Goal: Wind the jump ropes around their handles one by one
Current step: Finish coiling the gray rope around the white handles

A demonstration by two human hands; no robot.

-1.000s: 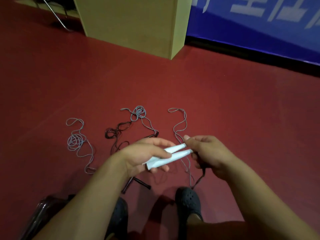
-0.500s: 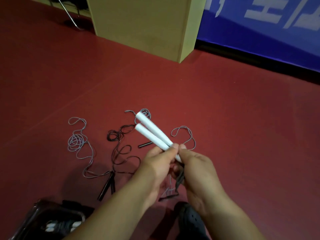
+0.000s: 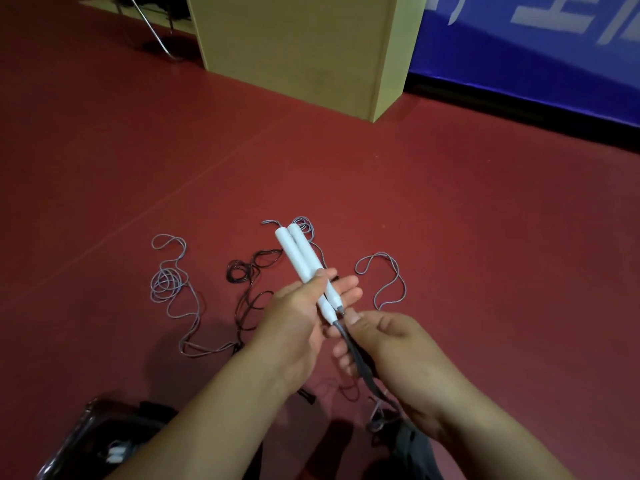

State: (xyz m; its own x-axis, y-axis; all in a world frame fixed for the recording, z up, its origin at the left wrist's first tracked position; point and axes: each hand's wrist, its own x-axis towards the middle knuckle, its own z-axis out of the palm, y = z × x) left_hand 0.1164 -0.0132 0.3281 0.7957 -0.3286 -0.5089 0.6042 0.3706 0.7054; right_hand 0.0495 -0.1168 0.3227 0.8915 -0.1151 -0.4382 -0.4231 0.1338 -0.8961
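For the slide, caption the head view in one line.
Left hand holds paired white handles while right hand grips the rope below them.

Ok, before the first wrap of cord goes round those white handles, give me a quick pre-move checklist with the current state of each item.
1. Two white plastic handles side by side, ends aligned: ok.
2. Left hand has them secured: ok, thumb on top, fingers beneath.
3. Right hand has the grey cord close to the handle tips: ok.
4. Cord free of the loose grey-blue rope and black rope on the red floor: cannot tell, the strands below the hands are bunched.
5. Wraps on the handles already: not ok, none yet.
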